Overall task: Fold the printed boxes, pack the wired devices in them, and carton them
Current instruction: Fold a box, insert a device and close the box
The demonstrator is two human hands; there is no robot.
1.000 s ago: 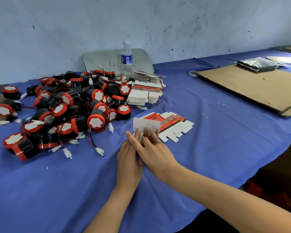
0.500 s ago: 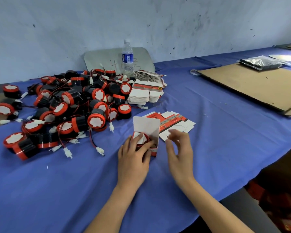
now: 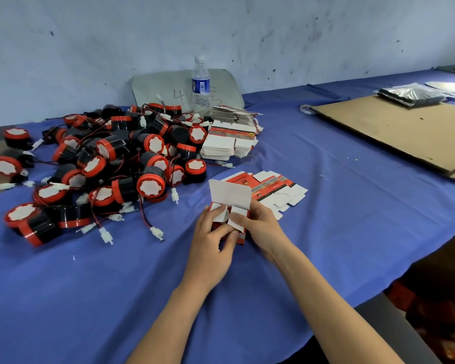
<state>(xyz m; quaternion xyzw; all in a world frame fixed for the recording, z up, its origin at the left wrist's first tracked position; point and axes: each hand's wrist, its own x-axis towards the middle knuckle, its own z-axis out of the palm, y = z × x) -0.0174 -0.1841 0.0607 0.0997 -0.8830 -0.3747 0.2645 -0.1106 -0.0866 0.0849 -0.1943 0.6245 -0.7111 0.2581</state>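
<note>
A small red-and-white printed box stands on the blue cloth in front of me, its white lid flap upright and both side flaps pressed inward. My left hand grips its left side and holds one side flap down. My right hand holds its right side, thumb on the other flap. What is inside the box is hidden. A heap of black-and-red wired devices with white plugs lies to the left. Flat unfolded boxes lie just behind the box, and a stack of flat boxes sits further back.
A water bottle stands by the wall in front of a grey board. Flat brown cardboard lies at the right with a silvery bag on it. The table's edge falls away at the lower right.
My right hand came back onto the box and both hands pushed the side flaps inward over the device that was visible in the open box. The lid flap still stands up.
</note>
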